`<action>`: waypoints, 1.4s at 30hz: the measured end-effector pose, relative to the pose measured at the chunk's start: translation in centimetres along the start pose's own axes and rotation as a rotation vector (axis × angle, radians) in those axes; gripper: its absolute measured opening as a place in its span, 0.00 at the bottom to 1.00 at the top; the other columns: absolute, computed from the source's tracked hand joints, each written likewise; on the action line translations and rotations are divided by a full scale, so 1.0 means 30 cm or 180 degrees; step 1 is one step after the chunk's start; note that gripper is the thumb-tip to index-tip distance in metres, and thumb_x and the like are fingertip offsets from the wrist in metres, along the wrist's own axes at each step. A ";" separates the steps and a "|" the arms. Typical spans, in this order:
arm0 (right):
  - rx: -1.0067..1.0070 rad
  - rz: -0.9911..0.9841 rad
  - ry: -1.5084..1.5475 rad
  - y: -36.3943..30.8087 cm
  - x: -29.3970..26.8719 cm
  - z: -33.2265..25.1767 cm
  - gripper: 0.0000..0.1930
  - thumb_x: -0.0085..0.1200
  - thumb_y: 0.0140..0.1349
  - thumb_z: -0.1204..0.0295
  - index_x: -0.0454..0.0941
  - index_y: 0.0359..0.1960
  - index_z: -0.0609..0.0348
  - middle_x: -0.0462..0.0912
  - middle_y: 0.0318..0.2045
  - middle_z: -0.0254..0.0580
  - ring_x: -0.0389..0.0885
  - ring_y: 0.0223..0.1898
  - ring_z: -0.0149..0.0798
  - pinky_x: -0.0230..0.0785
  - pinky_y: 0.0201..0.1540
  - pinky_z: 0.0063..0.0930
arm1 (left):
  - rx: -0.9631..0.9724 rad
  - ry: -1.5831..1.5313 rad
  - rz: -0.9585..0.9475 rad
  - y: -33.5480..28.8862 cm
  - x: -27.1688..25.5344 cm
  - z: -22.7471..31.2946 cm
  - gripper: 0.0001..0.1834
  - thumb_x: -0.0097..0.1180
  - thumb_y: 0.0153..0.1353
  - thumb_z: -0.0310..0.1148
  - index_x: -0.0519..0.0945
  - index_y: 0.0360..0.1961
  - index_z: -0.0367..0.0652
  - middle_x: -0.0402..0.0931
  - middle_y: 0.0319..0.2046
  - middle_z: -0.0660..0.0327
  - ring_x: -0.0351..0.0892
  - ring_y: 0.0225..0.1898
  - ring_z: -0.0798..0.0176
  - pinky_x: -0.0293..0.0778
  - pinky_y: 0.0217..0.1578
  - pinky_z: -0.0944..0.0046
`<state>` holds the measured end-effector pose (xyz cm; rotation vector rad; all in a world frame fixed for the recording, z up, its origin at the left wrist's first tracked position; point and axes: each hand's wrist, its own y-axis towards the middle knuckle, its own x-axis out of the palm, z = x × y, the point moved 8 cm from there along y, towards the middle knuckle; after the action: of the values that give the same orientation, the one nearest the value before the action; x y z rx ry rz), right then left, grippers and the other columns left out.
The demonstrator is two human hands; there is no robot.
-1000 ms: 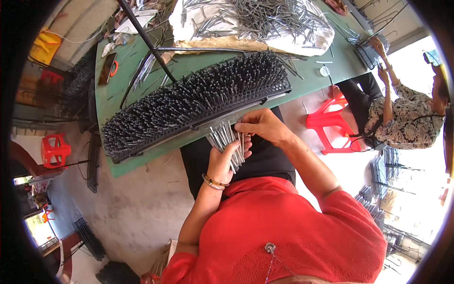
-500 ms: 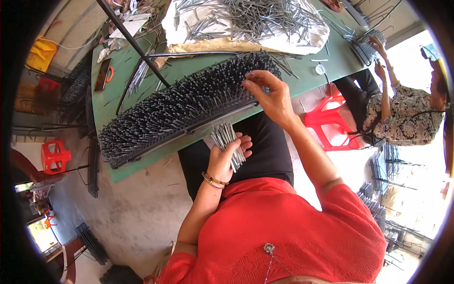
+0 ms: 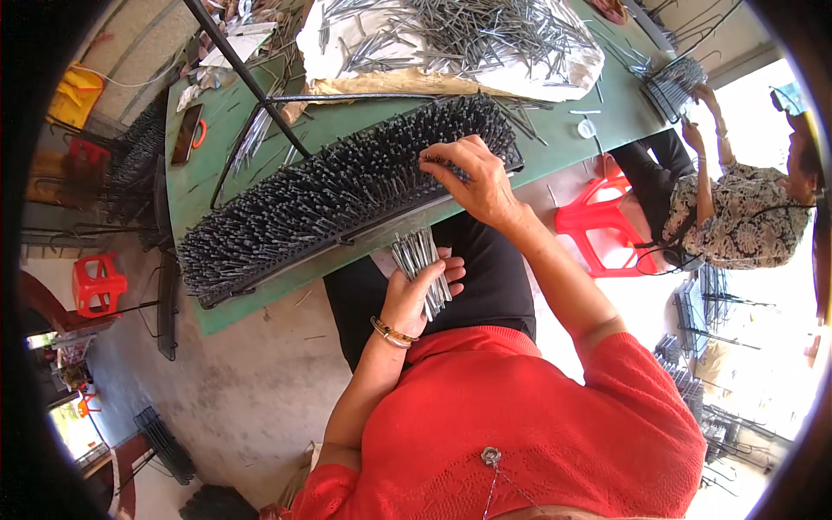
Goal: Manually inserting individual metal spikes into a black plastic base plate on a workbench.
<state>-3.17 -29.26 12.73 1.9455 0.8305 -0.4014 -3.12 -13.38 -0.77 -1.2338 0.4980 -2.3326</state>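
Note:
My left hand (image 3: 414,290) is closed around a bundle of thin grey strips (image 3: 419,256) above my lap, their ends fanning out at the top. Across the near side of the table lies a long black wire rack (image 3: 342,195), tilted and densely packed with upright dark grey strips like bristles. My right hand (image 3: 472,178) is over the rack's right part, thumb and forefinger pinched together near the strip tips. What sits between those fingertips is too small to make out.
On the green table (image 3: 555,130), a white sheet (image 3: 572,74) carries a heap of loose strips. A phone (image 3: 187,134) and orange-handled scissors (image 3: 201,134) lie at the left. A seated co-worker (image 3: 737,212) handles another rack (image 3: 672,91); red stools (image 3: 607,221) stand nearby.
My right hand has moved a little left and down along the rack, its fingers drawing together. My left hand keeps its hold on the bundle almost in place.

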 end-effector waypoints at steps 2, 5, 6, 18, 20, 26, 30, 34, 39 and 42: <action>-0.0045 -0.0026 0.0018 0.002 0.003 -0.004 0.12 0.64 0.50 0.78 0.80 0.38 0.58 0.83 0.32 0.37 0.76 0.29 0.38 0.68 0.36 0.29 | -0.0011 0.0019 -0.0023 -0.001 0.001 0.000 0.15 0.51 0.63 0.27 0.71 0.51 0.35 0.78 0.44 0.48 0.82 0.41 0.57 0.81 0.41 0.58; -0.0004 0.0027 -0.0065 -0.004 0.004 -0.003 0.14 0.63 0.51 0.77 0.80 0.41 0.57 0.83 0.31 0.35 0.76 0.29 0.37 0.66 0.38 0.29 | -0.0042 -0.0032 -0.0032 -0.001 -0.002 -0.003 0.16 0.51 0.63 0.27 0.70 0.51 0.35 0.78 0.44 0.48 0.82 0.41 0.58 0.81 0.40 0.59; -0.0006 0.0022 -0.0066 -0.005 0.007 -0.002 0.14 0.63 0.51 0.77 0.80 0.41 0.57 0.83 0.31 0.35 0.76 0.29 0.37 0.66 0.38 0.29 | -0.0040 -0.0007 -0.0038 -0.002 -0.002 -0.001 0.16 0.51 0.63 0.27 0.70 0.51 0.35 0.78 0.44 0.49 0.82 0.41 0.58 0.81 0.40 0.59; -0.0314 -0.0221 -0.0708 -0.016 0.048 -0.026 0.19 0.59 0.56 0.71 0.76 0.51 0.53 0.78 0.46 0.35 0.74 0.44 0.41 0.62 0.48 0.34 | -0.0085 0.0034 -0.0053 -0.003 -0.005 -0.003 0.17 0.52 0.62 0.27 0.70 0.52 0.35 0.79 0.43 0.50 0.82 0.41 0.59 0.80 0.40 0.59; -0.0343 -0.0307 -0.0726 -0.012 0.063 -0.024 0.18 0.58 0.57 0.71 0.76 0.50 0.54 0.77 0.48 0.36 0.73 0.46 0.42 0.62 0.50 0.35 | -0.0071 0.0071 -0.0098 -0.004 0.002 -0.002 0.17 0.52 0.62 0.27 0.70 0.52 0.35 0.78 0.44 0.50 0.81 0.41 0.58 0.80 0.40 0.59; -0.0168 -0.0036 -0.0671 -0.015 0.032 -0.044 0.14 0.59 0.56 0.71 0.79 0.46 0.57 0.79 0.45 0.37 0.74 0.46 0.43 0.62 0.50 0.37 | -0.0073 -0.0237 -0.0214 -0.008 0.025 0.015 0.18 0.51 0.63 0.27 0.69 0.54 0.36 0.77 0.46 0.50 0.80 0.44 0.58 0.80 0.42 0.57; 0.0623 -0.0488 0.0231 -0.061 0.019 -0.055 0.11 0.63 0.55 0.67 0.82 0.35 0.60 0.82 0.31 0.43 0.78 0.34 0.40 0.70 0.40 0.34 | 0.0076 -0.0316 -0.0307 -0.012 0.034 0.050 0.18 0.52 0.63 0.28 0.69 0.53 0.35 0.77 0.45 0.49 0.79 0.46 0.56 0.80 0.44 0.56; 0.2683 -0.1516 0.2131 -0.244 0.139 0.009 0.13 0.63 0.58 0.66 0.81 0.33 0.67 0.80 0.21 0.31 0.73 0.25 0.20 0.66 0.26 0.19 | 0.0117 -0.0185 -0.0364 -0.010 0.050 0.059 0.18 0.51 0.63 0.28 0.69 0.54 0.36 0.77 0.46 0.50 0.79 0.46 0.56 0.79 0.45 0.55; 0.3109 -0.1171 0.2415 -0.282 0.112 0.050 0.12 0.60 0.60 0.66 0.82 0.31 0.65 0.79 0.22 0.30 0.73 0.26 0.20 0.64 0.26 0.17 | 0.0227 0.0009 -0.0313 0.003 0.058 0.040 0.19 0.54 0.63 0.32 0.71 0.54 0.37 0.77 0.46 0.52 0.80 0.46 0.57 0.80 0.44 0.57; 0.3031 -0.0973 0.2436 -0.274 0.089 0.068 0.11 0.58 0.62 0.66 0.81 0.33 0.64 0.80 0.24 0.31 0.74 0.28 0.20 0.65 0.29 0.17 | 0.0223 -0.0029 -0.0143 0.015 0.035 0.028 0.19 0.54 0.63 0.32 0.71 0.53 0.38 0.78 0.46 0.53 0.80 0.46 0.58 0.80 0.44 0.58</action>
<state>-6.86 -27.38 4.88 2.9357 1.6469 -0.2274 -2.84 -14.41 0.15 -1.2343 0.3861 -2.3597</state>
